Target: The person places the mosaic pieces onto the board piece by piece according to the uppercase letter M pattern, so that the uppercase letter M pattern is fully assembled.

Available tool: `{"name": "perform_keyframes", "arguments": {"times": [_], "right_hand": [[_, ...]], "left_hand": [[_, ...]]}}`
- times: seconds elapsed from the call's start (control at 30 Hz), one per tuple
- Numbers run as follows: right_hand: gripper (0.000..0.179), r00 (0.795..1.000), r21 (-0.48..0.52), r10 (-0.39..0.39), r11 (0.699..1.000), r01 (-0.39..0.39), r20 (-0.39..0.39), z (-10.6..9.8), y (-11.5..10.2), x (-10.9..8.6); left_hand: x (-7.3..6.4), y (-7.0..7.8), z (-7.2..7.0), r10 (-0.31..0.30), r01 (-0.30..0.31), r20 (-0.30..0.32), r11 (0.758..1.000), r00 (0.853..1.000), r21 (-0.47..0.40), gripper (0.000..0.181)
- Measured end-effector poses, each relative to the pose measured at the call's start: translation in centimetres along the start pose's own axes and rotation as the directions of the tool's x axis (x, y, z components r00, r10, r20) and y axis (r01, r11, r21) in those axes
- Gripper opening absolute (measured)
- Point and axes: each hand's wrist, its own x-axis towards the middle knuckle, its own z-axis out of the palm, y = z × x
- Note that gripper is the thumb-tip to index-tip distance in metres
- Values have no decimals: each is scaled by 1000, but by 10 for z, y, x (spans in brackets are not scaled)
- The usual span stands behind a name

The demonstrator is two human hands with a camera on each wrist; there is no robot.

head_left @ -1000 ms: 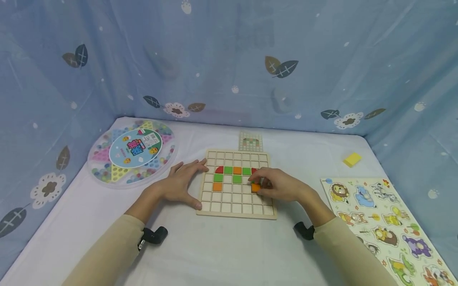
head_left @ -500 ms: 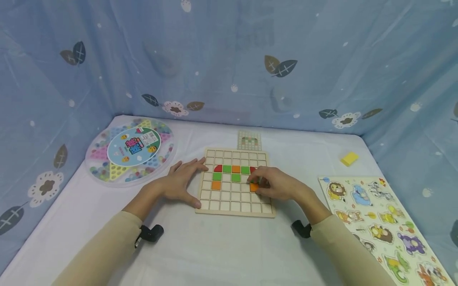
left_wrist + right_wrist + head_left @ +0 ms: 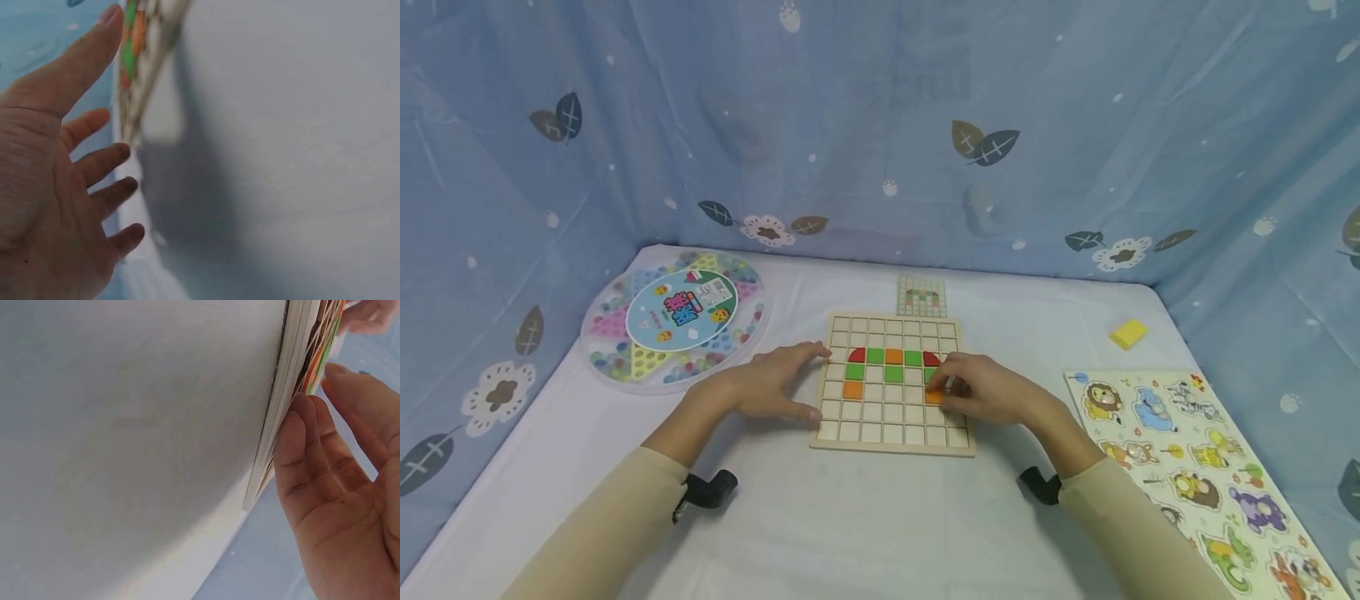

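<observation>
In the head view a square wooden grid board lies on the table, with red, green and orange tiles in some cells. My right hand is over the board's right side, fingers bent, fingertips at an orange tile and partly covering a green tile. In the right wrist view, the thumb of the right hand stands apart from the fingers, and no tile shows between them. My left hand is at the board's left edge, fingers extended; the left wrist view shows its spread fingers apart from the board.
Behind the board lies a small pattern card. A round marble game box is at the left. An animal puzzle board lies at the right, with a yellow block behind it. A blue curtain surrounds the table.
The left hand's spread fingers have drawn closer together and its grip on the board's edge has eased. The right hand has shifted slightly, uncovering more of the right red tile.
</observation>
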Motion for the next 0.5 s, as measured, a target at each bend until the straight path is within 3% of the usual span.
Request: {"name": "perform_keyframes", "arguments": {"times": [0.27,0.5], "right_hand": [[28,997,-68,53,996,-57,-59,-18,1,-20],[49,984,-238,53,967,-93,-169,-30,3,-36]], "left_hand": [[-8,24,-33,-55,61,-48,990,997,129,84],[-10,38,-52,28,19,-136,943,990,332,82]]}}
